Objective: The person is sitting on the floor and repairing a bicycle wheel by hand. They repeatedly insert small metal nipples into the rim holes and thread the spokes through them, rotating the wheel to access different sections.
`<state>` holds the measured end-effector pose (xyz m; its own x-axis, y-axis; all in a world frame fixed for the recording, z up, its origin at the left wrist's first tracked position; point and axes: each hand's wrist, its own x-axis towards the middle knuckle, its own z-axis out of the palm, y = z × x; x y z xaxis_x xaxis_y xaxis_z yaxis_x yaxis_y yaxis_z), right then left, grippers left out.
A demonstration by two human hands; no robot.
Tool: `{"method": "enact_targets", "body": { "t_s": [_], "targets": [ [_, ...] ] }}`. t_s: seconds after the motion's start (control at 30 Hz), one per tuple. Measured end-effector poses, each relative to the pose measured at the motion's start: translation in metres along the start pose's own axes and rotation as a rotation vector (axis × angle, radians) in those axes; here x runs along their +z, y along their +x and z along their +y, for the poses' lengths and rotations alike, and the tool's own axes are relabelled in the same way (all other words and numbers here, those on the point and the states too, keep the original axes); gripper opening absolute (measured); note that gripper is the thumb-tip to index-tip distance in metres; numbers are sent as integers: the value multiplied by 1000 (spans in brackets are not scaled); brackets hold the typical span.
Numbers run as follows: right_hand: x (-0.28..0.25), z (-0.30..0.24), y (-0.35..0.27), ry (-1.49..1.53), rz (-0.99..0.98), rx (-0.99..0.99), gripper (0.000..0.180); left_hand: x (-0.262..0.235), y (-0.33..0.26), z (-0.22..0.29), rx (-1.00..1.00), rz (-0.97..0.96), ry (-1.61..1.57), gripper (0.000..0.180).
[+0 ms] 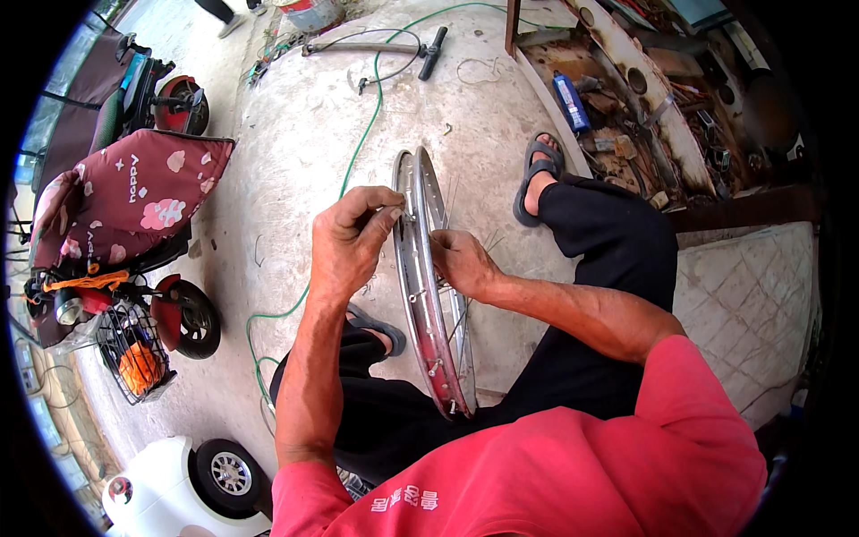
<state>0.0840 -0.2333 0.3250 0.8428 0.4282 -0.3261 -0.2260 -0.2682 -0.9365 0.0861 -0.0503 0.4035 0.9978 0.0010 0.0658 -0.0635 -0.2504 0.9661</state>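
A bare metal bicycle wheel rim [423, 336] stands upright between my legs, its lower end against my black trousers. Several small nipples stick out along its outer face, and thin spokes [453, 199] show on its right side. My left hand [351, 246] is at the rim's upper left, thumb and forefinger pinched together at the outer face; whatever small piece they hold is hidden. On the opposite side, my right hand [463, 264] is closed with curled fingers against the inside of the rim. Its fingertips are partly covered, so what they grip cannot be made out.
A floor pump [367, 47] lies ahead, near a green hose [365, 134] crossing the concrete. At right is a rusty metal tray [550, 98] with tools and a blue bottle [571, 103]. Scooters, one with a maroon cover [134, 197], stand at left; a white vehicle [161, 483] is below them.
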Motion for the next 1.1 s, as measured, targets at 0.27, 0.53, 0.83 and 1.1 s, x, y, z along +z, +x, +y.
{"method": "enact_targets", "body": {
  "t_s": [0.27, 0.53, 0.83, 1.1],
  "targets": [
    [-2, -4, -2, 4, -12, 16, 66, -1, 3, 0, 36, -30, 50, 9],
    [1, -2, -2, -9, -21, 12, 67, -8, 4, -1, 28, -110, -37, 12],
    [0, -3, -2, -17, -29, 37, 68, -6, 7, 2, 225, -139, 143, 8],
    [0, -4, -4, -10, -22, 33, 66, 6, 2, 3, 7, -46, -66, 11]
  ]
}}
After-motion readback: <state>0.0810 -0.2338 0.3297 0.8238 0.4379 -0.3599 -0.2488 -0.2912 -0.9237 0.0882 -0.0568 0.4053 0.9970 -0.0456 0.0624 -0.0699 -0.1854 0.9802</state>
